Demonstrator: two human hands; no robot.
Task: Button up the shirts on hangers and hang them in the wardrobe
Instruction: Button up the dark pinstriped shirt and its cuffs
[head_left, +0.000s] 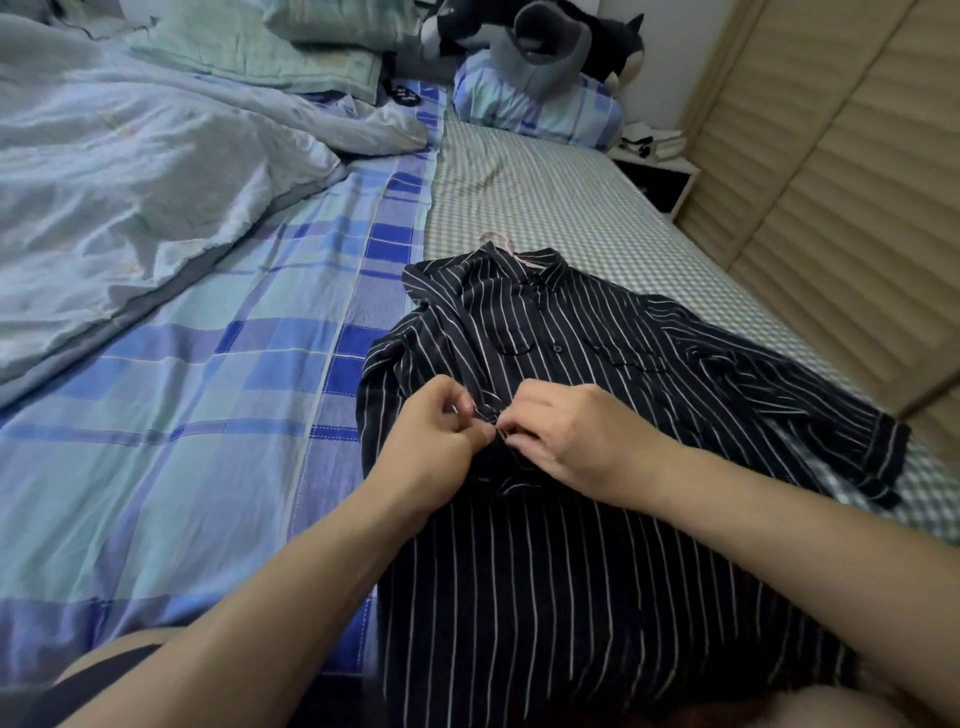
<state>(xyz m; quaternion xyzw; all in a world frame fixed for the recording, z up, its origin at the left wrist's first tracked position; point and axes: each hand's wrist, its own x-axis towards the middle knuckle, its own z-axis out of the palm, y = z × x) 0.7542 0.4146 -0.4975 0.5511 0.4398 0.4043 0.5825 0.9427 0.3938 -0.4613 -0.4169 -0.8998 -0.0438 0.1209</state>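
Black shirt (545, 561) with thin white stripes lies face up on the bed (218, 415), collar toward the far end, hem nearest the person. Pink hanger (501, 244) hook pokes out past the collar; the rest of the hanger is hidden inside the shirt. 1 sleeve spreads out to the right over the green checked sheet (545, 197); the left side of the shirt is bunched on the blue plaid sheet.

Both hands meet at the front placket, about mid-chest. Left hand (441, 431): fingers curled, thumb and fingertips pinching the fabric edge. Right hand (576, 431): fingers curled, pinching the opposite edge right beside the left. The button itself is too small and covered to make out. 1 dark button above the hands, near the chest pockets, looks fastened. Below the hands the front lies closed flat; I cannot tell if those buttons are done.

Crumpled pale duvet (130, 171) heaped on the left. Pillows (535, 109) and a dark plush toy (545, 36) at the head of the bed. Louvred wardrobe doors (841, 171) along the right, shut. Small nightstand (654, 171) in the far corner, between the bed and the wardrobe doors.
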